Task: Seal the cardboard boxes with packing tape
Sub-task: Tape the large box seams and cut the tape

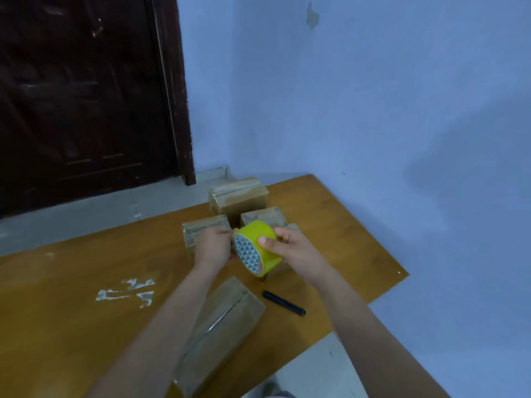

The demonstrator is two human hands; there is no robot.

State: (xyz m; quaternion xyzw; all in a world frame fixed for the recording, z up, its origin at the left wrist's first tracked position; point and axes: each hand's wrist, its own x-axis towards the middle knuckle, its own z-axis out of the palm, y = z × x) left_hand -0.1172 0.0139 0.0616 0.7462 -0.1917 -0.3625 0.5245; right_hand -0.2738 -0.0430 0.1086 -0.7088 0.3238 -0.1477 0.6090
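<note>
We see both hands raised above the table [86,282], meeting over a cluster of cardboard boxes. The right hand [290,248] grips the yellow tape roll [258,245] — thumb pressed on the roll's outer band, the other fingers curled round its far side — and holds it tilted so the patterned inner core faces the left hand. The left hand [212,245] sits just beside the roll with its fingers curled toward the roll's edge; they look to be pinching at the tape there, though we cannot tell whether a free end is actually held. Directly under the left hand lies a small box [201,228], partly covered by it. Just beyond the roll is a second small box [264,216], and beneath the right hand a corner of another box [293,226] shows, mostly hidden. Farther out past both hands stands the far box [238,196], larger, its top flaps showing a seam. Nearer to us, between the two forearms, a long box [221,334] lies on the table with its centre seam gaping slightly, no tape visible across it. Just under the right forearm, beside the long box, a black marker-like tool [283,303] rests on the table — its exact kind we cannot make out. To the outside of the left forearm, white scuffs [129,291] mark the wood. A dark door [86,96] and blue wall [373,96] stand behind.
</note>
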